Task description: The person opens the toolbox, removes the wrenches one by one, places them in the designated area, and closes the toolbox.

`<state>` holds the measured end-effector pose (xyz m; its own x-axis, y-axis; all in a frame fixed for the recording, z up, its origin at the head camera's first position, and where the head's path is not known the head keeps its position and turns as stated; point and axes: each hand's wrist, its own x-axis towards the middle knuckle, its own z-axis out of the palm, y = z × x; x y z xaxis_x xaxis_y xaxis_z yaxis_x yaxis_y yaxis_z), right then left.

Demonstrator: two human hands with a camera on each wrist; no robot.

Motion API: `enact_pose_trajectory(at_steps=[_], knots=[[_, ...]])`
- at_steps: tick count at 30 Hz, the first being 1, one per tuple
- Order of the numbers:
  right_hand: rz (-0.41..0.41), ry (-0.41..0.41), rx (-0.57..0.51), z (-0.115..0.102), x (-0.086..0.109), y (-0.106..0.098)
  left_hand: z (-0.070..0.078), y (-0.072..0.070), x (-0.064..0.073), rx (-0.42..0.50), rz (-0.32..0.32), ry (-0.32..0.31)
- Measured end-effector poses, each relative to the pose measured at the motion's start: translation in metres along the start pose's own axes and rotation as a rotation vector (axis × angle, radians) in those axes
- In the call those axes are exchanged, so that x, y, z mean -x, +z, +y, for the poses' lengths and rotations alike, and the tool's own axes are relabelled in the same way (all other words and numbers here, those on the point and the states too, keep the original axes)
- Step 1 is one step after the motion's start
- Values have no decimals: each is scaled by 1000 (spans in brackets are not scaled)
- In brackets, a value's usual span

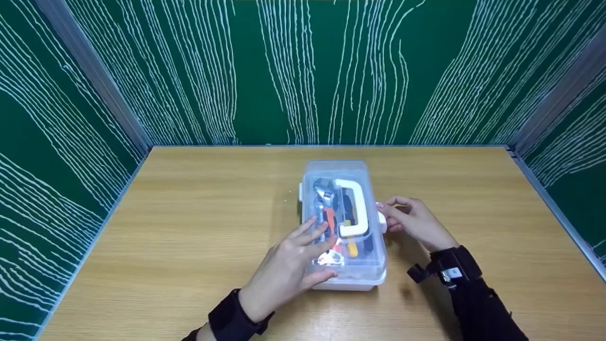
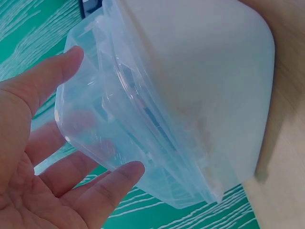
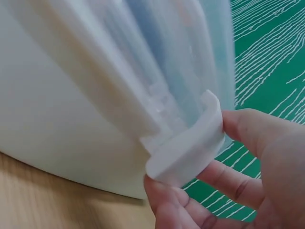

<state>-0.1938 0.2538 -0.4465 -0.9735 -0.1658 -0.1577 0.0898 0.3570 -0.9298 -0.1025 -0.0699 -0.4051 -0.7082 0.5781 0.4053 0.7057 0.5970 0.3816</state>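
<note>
The clear-lidded white plastic toolbox (image 1: 344,240) sits midway between the side edges of the pale wooden desk (image 1: 203,213), closed over bright-handled tools (image 1: 329,216) that the left hand (image 1: 296,253), loosely spread on top, partly hides, the right hand (image 1: 416,221) pinching a white plastic latch (image 3: 188,148), seemingly all that's left unsettled, its catch too blurred to read from here

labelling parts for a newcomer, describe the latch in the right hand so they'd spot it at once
On the wooden table stands a clear-topped toolbox. Follow its right side in the head view to the right hand, which pinches a small white latch. Unlike the bigger white handle on top or the white tab on the opposite side, this one is held.
</note>
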Motion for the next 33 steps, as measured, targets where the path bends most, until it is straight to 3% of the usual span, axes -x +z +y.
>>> enact_pose_trajectory(at_steps=[8, 24, 28, 33], knots=[[-56, -11, -94, -1, 3, -8, 0, -2, 0, -2, -10, -5], [-106, -24, -80, 15, 0, -26, -2, 0, 0, 12, 11, 1], [-108, -32, -52, 20, -3, -25, -3, 1, 1, 29, 23, 2], [-71, -20, 65, 24, -5, -21, -2, 1, 1, 42, 16, -5]])
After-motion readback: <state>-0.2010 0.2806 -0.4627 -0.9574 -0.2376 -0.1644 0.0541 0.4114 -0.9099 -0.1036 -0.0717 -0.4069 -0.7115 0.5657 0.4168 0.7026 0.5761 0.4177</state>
